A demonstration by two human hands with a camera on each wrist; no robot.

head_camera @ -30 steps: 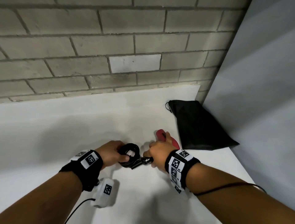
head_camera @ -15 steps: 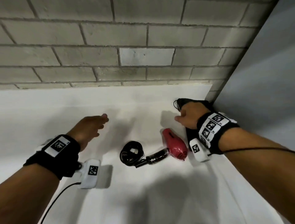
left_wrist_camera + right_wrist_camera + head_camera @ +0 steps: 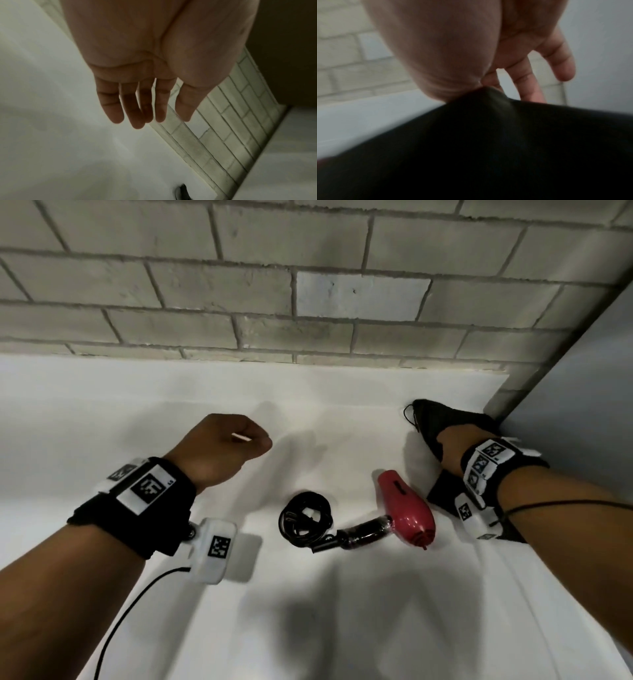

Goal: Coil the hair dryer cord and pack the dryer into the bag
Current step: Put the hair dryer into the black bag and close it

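The red hair dryer lies on the white table, its dark handle pointing left to the coiled black cord. Neither hand touches them. My right hand is on the black bag at the back right. In the right wrist view, the thumb and a finger of my right hand pinch a fold of the bag. My left hand hovers left of the coil and holds nothing. In the left wrist view, the fingers of my left hand hang straight and relaxed.
A grey brick wall runs along the back of the table. A grey panel closes off the right side, right beside the bag. A thin black cable trails from my left wrist unit.
Both hands have let go of the coil and the dryer, which now lie on the table. My right hand went back right onto the bag. My left hand lifted away to the left.
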